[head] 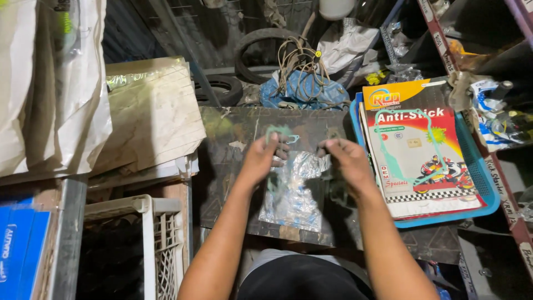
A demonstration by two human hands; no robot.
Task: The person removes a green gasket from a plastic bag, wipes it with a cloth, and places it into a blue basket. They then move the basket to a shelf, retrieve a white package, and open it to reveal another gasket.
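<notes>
My left hand (260, 158) grips a thin green gasket (279, 134) at its upper edge, the gasket sticking out above my fingers. My right hand (345, 159) pinches the top of a clear crinkled plastic bag (292, 191) that hangs down between both hands over a dark worn board (233, 144). A darker gasket piece (335, 191) shows under my right hand. Both forearms reach up from the bottom of the view.
A blue plastic tray (477, 161) on the right holds a stack of printed gasket packs (422, 150). Left are a white crate (161, 239), cardboard sheets (150, 111) and white bags (50, 83). Tyres (261, 39), cables and a blue bag lie behind.
</notes>
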